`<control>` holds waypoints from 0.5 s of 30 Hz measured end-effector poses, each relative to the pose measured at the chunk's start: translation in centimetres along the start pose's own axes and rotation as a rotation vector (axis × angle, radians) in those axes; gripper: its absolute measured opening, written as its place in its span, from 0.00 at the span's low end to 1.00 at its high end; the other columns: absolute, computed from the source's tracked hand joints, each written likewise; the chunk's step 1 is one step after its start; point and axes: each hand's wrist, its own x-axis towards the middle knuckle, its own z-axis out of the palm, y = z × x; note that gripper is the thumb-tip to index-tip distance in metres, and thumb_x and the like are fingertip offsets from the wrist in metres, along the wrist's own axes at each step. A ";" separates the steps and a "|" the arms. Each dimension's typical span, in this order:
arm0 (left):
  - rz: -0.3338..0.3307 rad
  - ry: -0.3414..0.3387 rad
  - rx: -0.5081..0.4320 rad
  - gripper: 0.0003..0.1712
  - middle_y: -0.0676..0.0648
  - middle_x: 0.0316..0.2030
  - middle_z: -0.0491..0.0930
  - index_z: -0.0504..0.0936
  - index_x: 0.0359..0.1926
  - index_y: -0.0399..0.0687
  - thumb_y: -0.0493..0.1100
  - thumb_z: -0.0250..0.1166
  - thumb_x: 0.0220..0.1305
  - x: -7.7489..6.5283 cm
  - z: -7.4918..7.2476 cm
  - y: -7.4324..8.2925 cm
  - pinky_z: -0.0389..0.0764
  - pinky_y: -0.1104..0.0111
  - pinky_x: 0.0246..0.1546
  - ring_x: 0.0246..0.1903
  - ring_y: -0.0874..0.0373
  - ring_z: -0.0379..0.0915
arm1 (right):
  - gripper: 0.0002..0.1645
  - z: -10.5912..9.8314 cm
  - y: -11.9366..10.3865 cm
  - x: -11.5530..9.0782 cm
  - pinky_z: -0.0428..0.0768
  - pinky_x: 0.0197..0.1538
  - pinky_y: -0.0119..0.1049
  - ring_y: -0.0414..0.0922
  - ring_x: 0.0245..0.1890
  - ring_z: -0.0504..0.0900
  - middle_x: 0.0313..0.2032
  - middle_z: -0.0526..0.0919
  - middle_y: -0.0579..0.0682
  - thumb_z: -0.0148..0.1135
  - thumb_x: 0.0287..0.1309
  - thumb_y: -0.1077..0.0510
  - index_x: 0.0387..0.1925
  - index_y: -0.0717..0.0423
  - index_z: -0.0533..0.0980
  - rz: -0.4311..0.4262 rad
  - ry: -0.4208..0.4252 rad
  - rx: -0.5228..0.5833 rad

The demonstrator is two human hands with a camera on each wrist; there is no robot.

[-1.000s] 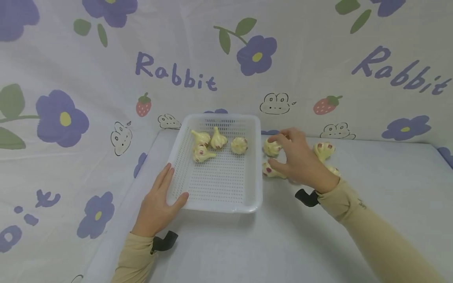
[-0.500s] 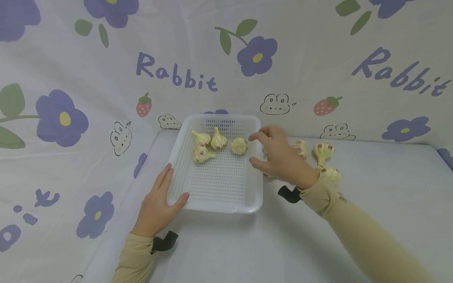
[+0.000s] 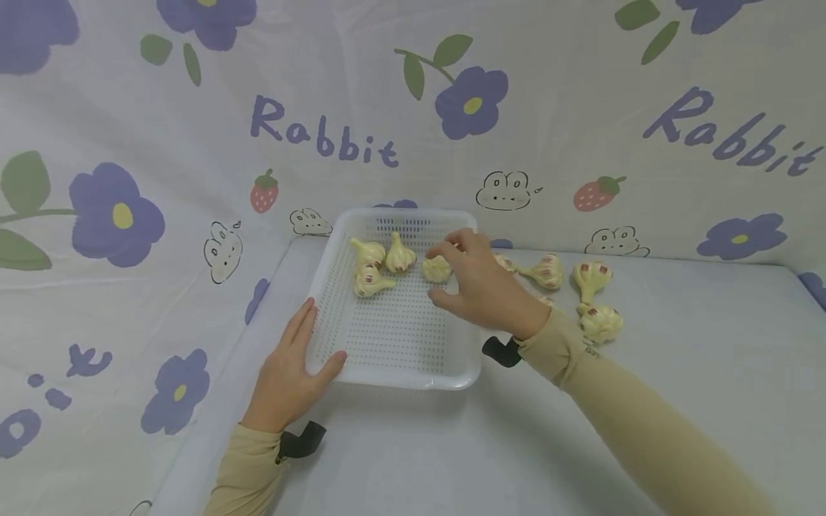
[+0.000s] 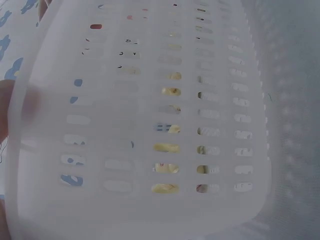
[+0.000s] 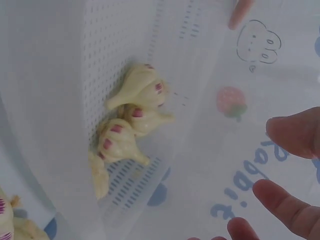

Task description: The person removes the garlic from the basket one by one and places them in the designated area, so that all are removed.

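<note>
My left hand (image 3: 287,373) rests at the near-left corner of a white slotted basket (image 3: 393,380), fingers straight along its side and thumb at the rim. My right hand (image 3: 487,290) reaches over the basket's right rim, fingers bent loosely and apart from the thumb. Between thumb and fingers in the head view lies a garlic bulb (image 3: 437,270), partly covered by the hand. In the right wrist view nothing sits between the spread fingertips (image 5: 295,132). Farther left in the basket are three more bulbs, among them an upright one (image 3: 399,258) and a sideways one (image 3: 371,282).
Right of the basket several garlic bulbs lie on the white table (image 3: 697,358), including one near the back (image 3: 546,272), one with its stem forward (image 3: 590,278) and one closer (image 3: 601,324). A printed cloth (image 3: 548,93) hangs behind the table.
My right hand has moved left from the bulbs on the table to over the basket's right part, uncovering those bulbs. The left hand and basket have stayed in place.
</note>
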 end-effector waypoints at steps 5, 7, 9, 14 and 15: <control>0.010 0.009 0.000 0.51 0.43 0.81 0.57 0.58 0.81 0.39 0.57 0.68 0.66 -0.1 0.0 0.0 0.75 0.43 0.66 0.75 0.41 0.63 | 0.28 0.5 -0.3 0.6 0.78 0.52 0.48 0.55 0.57 0.66 0.61 0.68 0.60 0.69 0.61 0.56 0.61 0.60 0.76 0.012 -0.027 -0.001; 0.013 0.013 -0.001 0.51 0.43 0.81 0.57 0.58 0.80 0.39 0.57 0.68 0.66 -0.1 0.0 -0.1 0.75 0.43 0.66 0.75 0.41 0.63 | 0.29 0.7 -0.4 0.9 0.79 0.52 0.48 0.55 0.57 0.66 0.62 0.68 0.60 0.70 0.61 0.56 0.62 0.60 0.75 0.028 -0.041 -0.008; 0.014 0.014 -0.001 0.51 0.43 0.81 0.57 0.58 0.80 0.39 0.57 0.68 0.66 -0.1 -0.1 -0.1 0.75 0.43 0.66 0.75 0.41 0.63 | 0.30 0.9 -0.4 1.2 0.80 0.52 0.48 0.56 0.57 0.66 0.62 0.67 0.61 0.70 0.61 0.56 0.63 0.60 0.74 0.038 -0.051 -0.018; 0.016 0.013 -0.003 0.51 0.43 0.81 0.57 0.58 0.80 0.38 0.58 0.68 0.66 -0.1 0.0 -0.1 0.75 0.43 0.66 0.75 0.41 0.63 | 0.32 1.6 -0.2 2.6 0.80 0.53 0.50 0.59 0.60 0.65 0.63 0.66 0.65 0.68 0.61 0.57 0.65 0.62 0.72 0.041 -0.071 -0.032; 0.017 0.012 -0.004 0.51 0.43 0.81 0.57 0.58 0.80 0.38 0.58 0.68 0.66 -0.1 0.0 -0.1 0.75 0.43 0.66 0.75 0.41 0.63 | 0.33 1.7 -0.1 2.9 0.80 0.54 0.50 0.60 0.60 0.64 0.63 0.66 0.66 0.68 0.61 0.57 0.65 0.63 0.72 0.043 -0.076 -0.035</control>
